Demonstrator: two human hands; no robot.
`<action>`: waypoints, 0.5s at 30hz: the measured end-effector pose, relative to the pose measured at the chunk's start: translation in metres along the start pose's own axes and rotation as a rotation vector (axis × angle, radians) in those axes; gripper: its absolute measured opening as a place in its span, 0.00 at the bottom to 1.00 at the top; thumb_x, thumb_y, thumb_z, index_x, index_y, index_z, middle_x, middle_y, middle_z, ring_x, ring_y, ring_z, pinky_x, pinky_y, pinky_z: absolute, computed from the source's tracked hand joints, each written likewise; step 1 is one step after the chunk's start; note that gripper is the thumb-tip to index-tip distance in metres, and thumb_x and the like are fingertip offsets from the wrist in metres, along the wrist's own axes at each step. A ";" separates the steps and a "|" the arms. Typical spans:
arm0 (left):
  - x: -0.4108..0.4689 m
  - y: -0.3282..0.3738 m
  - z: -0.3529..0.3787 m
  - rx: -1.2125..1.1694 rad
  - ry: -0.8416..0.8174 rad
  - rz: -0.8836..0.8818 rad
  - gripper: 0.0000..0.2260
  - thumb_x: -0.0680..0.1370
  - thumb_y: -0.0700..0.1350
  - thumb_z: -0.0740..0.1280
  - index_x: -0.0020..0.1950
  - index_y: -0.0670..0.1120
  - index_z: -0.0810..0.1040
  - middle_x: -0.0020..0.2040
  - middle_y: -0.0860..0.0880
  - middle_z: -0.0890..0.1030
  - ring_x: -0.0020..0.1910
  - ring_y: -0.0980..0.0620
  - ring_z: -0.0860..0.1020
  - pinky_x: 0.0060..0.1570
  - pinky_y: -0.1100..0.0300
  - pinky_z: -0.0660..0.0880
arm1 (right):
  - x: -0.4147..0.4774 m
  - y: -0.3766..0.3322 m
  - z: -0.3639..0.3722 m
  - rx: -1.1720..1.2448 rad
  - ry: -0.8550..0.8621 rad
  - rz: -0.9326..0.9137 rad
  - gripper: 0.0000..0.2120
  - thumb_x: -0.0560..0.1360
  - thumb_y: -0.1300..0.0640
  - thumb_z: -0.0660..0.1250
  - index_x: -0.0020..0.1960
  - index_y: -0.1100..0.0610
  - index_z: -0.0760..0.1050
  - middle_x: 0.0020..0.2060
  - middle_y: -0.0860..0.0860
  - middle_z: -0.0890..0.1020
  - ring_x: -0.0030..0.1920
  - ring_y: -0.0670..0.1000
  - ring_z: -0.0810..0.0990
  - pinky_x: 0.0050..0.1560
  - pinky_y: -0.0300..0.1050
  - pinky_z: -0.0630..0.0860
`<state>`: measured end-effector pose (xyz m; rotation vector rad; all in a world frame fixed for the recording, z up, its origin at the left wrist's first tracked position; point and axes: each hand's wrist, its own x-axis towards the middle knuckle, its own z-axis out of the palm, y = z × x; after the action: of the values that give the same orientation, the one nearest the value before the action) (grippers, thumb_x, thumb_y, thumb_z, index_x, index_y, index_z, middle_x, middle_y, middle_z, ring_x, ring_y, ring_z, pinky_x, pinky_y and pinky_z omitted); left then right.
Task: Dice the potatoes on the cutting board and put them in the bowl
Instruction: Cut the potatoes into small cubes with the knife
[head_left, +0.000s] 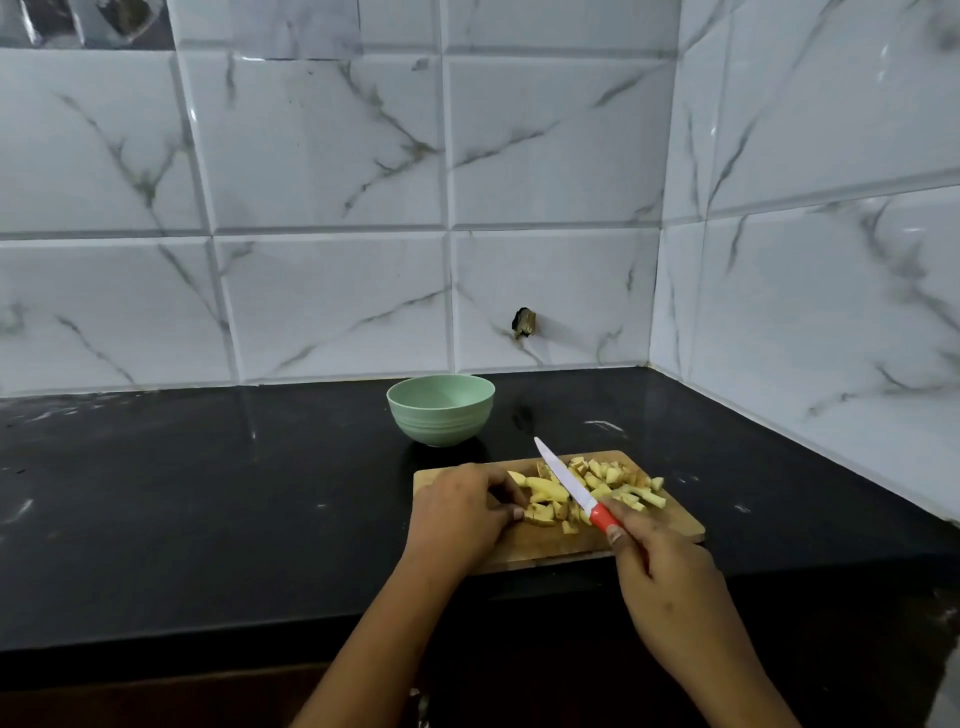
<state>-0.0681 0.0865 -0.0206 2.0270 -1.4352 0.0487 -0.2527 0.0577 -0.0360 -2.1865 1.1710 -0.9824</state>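
Note:
A wooden cutting board (670, 525) lies on the black counter, covered with yellow potato pieces (602, 480), some diced, some in longer strips. My left hand (462, 512) rests on the board's left part, its fingers curled over the potato strips (543, 491) and holding them down. My right hand (660, 566) grips the red handle of a white-bladed knife (563, 478), whose blade lies slanted over the pile with its tip pointing away. A pale green bowl (440, 410) stands behind the board; its inside looks empty.
The black counter (208, 493) stretches left of the board, with white smears on it. Marble-patterned tiled walls (332, 208) close the back and the right side, meeting in a corner. A dark hole (523, 322) marks the back wall. The counter's front edge runs under my forearms.

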 end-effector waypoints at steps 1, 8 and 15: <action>0.005 0.002 0.002 -0.020 0.007 0.008 0.01 0.73 0.50 0.70 0.44 0.56 0.81 0.45 0.59 0.80 0.47 0.59 0.74 0.47 0.59 0.72 | 0.000 0.001 0.000 0.020 -0.004 0.005 0.18 0.81 0.52 0.57 0.70 0.43 0.68 0.32 0.43 0.74 0.28 0.43 0.72 0.25 0.33 0.67; 0.035 0.006 0.008 0.117 -0.122 0.120 0.15 0.77 0.46 0.66 0.61 0.61 0.75 0.63 0.58 0.71 0.63 0.52 0.66 0.60 0.53 0.66 | 0.003 0.016 -0.003 0.259 -0.033 0.077 0.16 0.81 0.54 0.59 0.67 0.45 0.72 0.33 0.46 0.77 0.29 0.43 0.72 0.27 0.33 0.68; 0.037 0.003 0.012 0.214 -0.180 0.152 0.12 0.80 0.48 0.61 0.62 0.58 0.74 0.65 0.56 0.68 0.64 0.53 0.63 0.61 0.53 0.61 | -0.004 0.024 -0.011 0.443 -0.022 0.146 0.16 0.80 0.57 0.59 0.66 0.45 0.72 0.26 0.49 0.72 0.24 0.39 0.70 0.26 0.32 0.67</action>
<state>-0.0596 0.0489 -0.0140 2.1326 -1.7605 0.0892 -0.2748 0.0474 -0.0469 -1.7349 0.9755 -1.0364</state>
